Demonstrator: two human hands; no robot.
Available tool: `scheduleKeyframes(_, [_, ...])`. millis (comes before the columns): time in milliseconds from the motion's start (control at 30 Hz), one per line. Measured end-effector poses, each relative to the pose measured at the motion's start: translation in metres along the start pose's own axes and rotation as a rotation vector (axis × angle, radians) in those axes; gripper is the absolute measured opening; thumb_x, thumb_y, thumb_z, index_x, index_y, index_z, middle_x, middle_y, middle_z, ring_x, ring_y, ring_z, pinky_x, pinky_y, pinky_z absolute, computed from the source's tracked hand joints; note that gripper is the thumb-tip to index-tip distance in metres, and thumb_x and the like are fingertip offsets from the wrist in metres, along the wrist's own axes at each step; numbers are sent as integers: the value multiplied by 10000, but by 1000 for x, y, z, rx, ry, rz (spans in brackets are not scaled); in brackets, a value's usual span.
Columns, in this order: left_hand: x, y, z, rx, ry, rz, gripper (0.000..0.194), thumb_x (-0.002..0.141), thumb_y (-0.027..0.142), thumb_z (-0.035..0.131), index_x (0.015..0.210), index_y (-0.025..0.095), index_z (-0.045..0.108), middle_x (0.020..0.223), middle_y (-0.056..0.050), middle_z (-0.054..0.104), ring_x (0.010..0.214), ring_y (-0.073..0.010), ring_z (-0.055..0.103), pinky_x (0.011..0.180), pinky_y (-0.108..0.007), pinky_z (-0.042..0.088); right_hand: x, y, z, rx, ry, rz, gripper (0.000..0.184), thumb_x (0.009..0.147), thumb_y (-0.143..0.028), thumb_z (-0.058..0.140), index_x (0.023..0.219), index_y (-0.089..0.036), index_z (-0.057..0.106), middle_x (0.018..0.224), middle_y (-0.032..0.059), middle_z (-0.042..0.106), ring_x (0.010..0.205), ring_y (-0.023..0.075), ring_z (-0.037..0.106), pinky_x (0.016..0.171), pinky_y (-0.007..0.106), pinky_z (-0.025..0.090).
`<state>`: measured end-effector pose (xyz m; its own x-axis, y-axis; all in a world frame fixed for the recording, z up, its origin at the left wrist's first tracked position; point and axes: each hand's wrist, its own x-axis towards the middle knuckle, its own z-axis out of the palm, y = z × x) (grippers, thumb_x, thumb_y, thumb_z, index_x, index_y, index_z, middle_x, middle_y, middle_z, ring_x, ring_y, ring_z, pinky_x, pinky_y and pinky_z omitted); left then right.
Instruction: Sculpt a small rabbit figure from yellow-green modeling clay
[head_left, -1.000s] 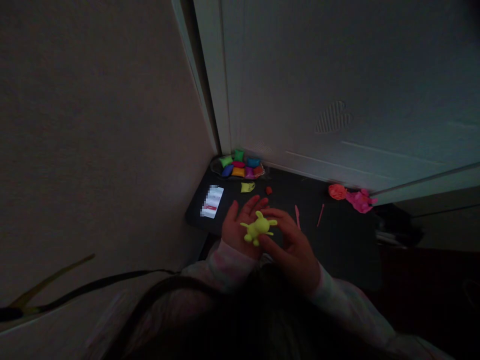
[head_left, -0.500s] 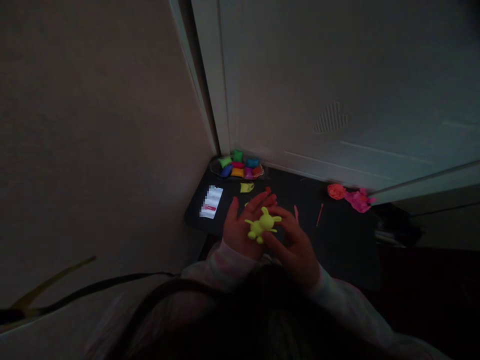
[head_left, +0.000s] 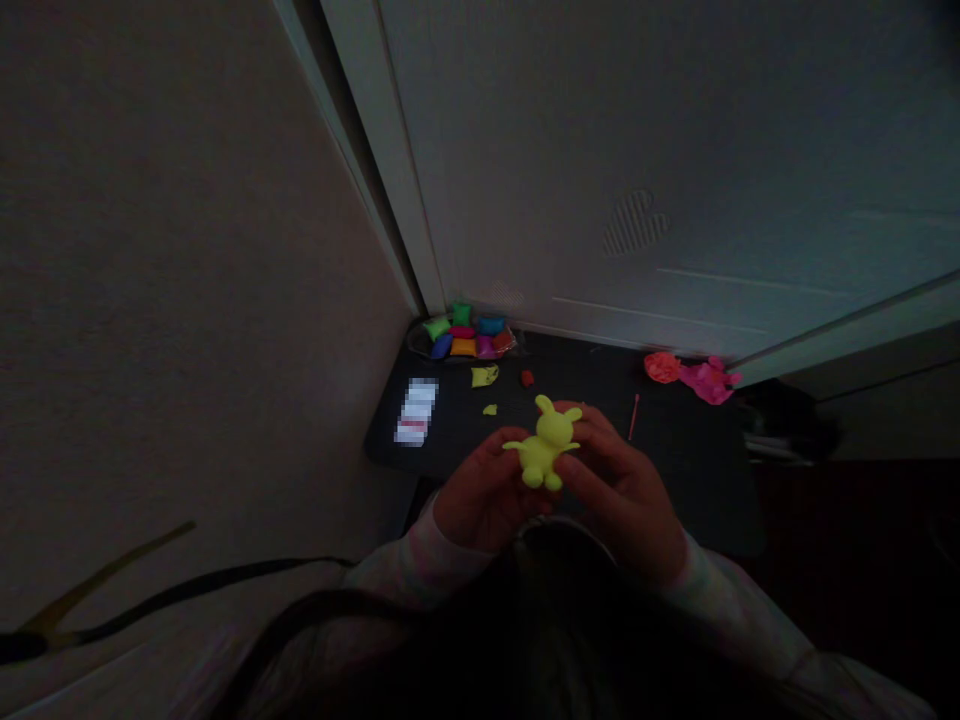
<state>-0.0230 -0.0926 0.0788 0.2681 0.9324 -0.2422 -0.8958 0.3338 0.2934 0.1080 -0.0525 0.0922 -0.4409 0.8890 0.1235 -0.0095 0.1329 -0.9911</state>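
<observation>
A small yellow clay figure [head_left: 545, 445] with two ears, thin arms and rounded feet is held upright above the front of the dark table. My right hand [head_left: 626, 490] pinches it from the right, thumb at its lower side and fingers behind. My left hand [head_left: 487, 490] curls at its left side, fingers bent near the figure's arm and feet; part of those fingers lies behind the figure. Beyond the hands lie a small yellow scrap [head_left: 490, 410], a small red lump [head_left: 527, 378] and a yellow packet [head_left: 484, 376].
Colourful clay packets [head_left: 463, 347] sit in a clear tray at the table's back left. A blurred white sheet [head_left: 416, 412] lies at left. A pink stick [head_left: 634, 417] and crumpled pink and orange shapes [head_left: 709, 380] are to the right. A pale panel [head_left: 600, 150] rises behind the table [head_left: 697, 480].
The figure has risen off my open left palm and now stands more upright, slightly further right. My left hand has turned and curled its fingers. The camera view has shifted a little.
</observation>
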Motion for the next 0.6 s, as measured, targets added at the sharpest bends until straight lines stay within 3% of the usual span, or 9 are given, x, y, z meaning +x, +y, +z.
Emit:
scheduleKeyframes(133, [-3,2,8,30,-25,16,219,687,230,660,882,174,577,771,-3,683,673,-110,649,582,-166,508,-5,-4,-3,-104,119,-129,226,800,-234,523,1023,-260,549,1113,49,514,1058,203,496,910,398,405])
scheduleKeyframes(233, [-4,4,14,71,-12,78,284,657,204,684,925,192,593,820,8,680,737,-111,646,648,-172,508,-10,-11,-5,-364,201,-345,229,758,-199,570,980,-245,546,1096,50,505,1079,228,459,958,472,330])
scheduleKeyframes(333, [-5,5,17,82,-5,102,302,640,181,694,931,207,618,839,20,680,750,-99,638,663,-164,504,-12,-20,-5,-595,186,-545,202,715,-186,622,898,-225,545,1047,47,498,1063,228,452,923,438,368])
scheduleKeyframes(433, [-4,4,17,88,-12,102,276,643,161,691,906,226,639,836,27,691,756,-94,637,671,-154,495,-10,-25,-2,-689,206,-589,165,723,-200,622,863,-225,538,1010,44,499,1036,225,465,859,419,417])
scheduleKeyframes(600, [-3,2,14,148,-32,117,271,623,167,709,878,230,642,814,32,691,736,-113,640,706,-202,495,-8,-24,-2,-667,232,-578,131,734,-180,607,843,-209,541,1009,46,493,1029,219,468,859,425,421])
